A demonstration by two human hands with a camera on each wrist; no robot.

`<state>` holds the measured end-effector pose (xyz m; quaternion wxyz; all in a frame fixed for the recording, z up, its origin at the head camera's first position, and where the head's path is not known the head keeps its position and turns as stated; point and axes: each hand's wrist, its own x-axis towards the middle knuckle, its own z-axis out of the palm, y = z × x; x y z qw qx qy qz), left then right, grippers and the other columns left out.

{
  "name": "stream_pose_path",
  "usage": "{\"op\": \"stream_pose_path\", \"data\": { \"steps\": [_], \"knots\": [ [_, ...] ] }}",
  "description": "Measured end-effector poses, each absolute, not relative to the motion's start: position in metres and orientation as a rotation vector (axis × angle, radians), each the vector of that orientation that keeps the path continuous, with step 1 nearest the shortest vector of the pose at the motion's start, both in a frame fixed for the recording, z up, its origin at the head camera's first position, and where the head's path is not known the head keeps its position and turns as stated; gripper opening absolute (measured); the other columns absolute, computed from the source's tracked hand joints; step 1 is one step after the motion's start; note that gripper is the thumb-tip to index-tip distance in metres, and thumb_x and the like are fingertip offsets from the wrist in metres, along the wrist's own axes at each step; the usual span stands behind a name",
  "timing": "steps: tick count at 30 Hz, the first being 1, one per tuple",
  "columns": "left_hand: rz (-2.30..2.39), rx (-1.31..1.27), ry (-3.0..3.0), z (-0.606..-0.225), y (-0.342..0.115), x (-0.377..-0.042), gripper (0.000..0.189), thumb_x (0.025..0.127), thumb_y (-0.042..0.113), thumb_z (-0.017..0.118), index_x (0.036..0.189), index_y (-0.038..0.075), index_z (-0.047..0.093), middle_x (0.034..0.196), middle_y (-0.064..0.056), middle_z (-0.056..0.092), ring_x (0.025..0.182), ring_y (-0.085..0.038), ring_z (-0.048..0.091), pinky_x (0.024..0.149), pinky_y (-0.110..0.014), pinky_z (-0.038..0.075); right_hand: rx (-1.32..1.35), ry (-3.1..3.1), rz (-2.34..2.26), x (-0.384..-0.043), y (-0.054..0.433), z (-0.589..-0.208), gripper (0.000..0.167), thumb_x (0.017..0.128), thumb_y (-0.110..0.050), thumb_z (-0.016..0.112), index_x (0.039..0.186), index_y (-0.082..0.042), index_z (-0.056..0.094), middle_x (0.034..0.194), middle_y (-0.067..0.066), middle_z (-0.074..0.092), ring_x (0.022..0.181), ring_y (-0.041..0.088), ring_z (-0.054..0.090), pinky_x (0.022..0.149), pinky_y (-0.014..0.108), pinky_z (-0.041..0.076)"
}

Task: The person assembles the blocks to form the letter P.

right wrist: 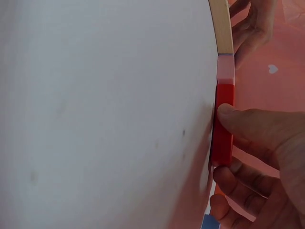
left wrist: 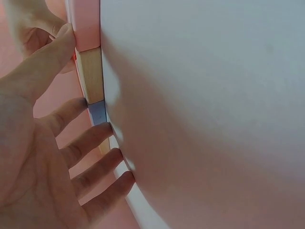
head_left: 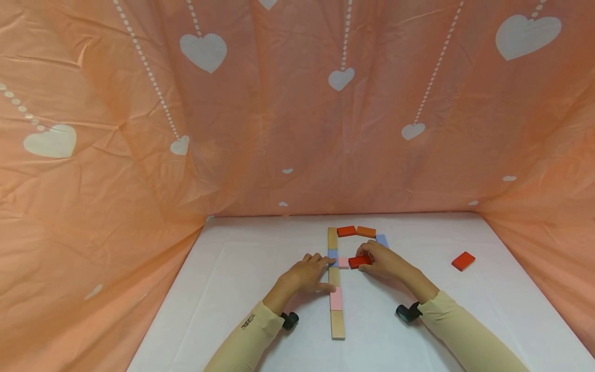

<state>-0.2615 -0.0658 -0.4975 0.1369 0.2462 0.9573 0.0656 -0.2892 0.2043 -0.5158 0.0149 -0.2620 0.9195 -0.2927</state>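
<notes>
My right hand [head_left: 383, 262] pinches a red block [right wrist: 223, 143] between thumb and fingers. That block lies flat on the table, its left end against a short pink block [head_left: 343, 263]. Spread along a straight column of blocks is my left hand [head_left: 304, 275]. Its index fingertip touches a blue block [head_left: 333, 254], while the thumb tip rests on a longer pink block [head_left: 336, 299]. Plain wooden blocks [head_left: 338, 325] make up the rest of the column. From its top, another red block [head_left: 346, 231] and an orange block [head_left: 366, 232] run rightward to a second blue block [head_left: 381, 239], partly behind my right hand.
A loose red block [head_left: 463, 261] lies apart on the right side of the white-covered table [head_left: 223, 289]. Behind and on both sides hangs an orange-pink curtain [head_left: 297, 129] with white hearts. Each wrist carries a small black camera [head_left: 408, 313].
</notes>
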Motion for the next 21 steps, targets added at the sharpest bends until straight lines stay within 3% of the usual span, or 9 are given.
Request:
{"op": "stream_pose_path", "data": {
  "steps": [21],
  "knots": [
    [0.175,0.709,2.777,-0.4944,-0.0647,-0.2602,0.084,0.093,0.062,0.077,0.163,0.027,0.046,0.152,-0.007,0.055,0.135,-0.028,0.052,0.113,-0.047,0.05,-0.704,2.842,-0.899,-0.2882,0.2003,-0.5129,0.026,0.09,-0.016,0.088,0.11,-0.011,0.071,0.094,0.0,0.058,0.087,0.017,0.055,0.081,0.033,0.055]
  ]
}}
